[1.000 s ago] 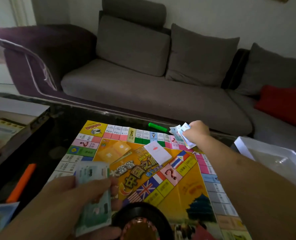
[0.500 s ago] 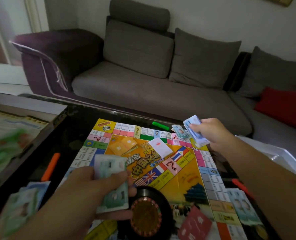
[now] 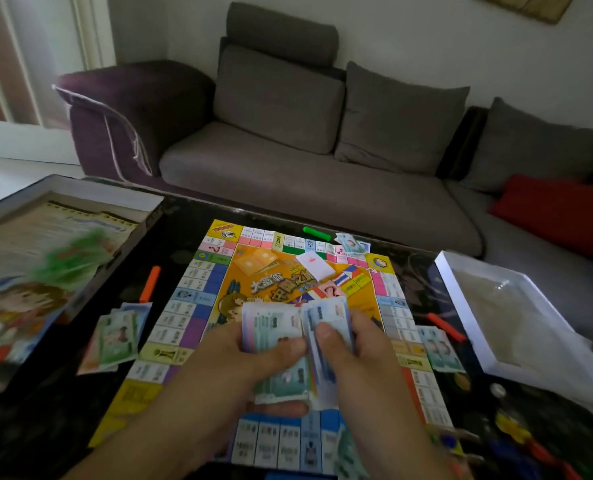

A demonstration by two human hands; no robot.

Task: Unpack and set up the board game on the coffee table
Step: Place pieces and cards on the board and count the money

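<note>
The colourful game board lies flat on the dark coffee table. Over its near half, my left hand and my right hand meet, both closed around a stack of play money. Small piles of play money sit at the board's far right corner, on the left and on the right. A white card deck and a yellow card rest on the board's centre. My hands hide the middle of the board.
The open game box stands at the left, its white lid at the right. Orange sticks and a green one lie beside the board. Small coloured pieces are scattered at the near right. A grey sofa is behind the table.
My right hand drew back from the board's far right corner, leaving some notes there, and joined my left hand at the stack of play money. The view tilted down.
</note>
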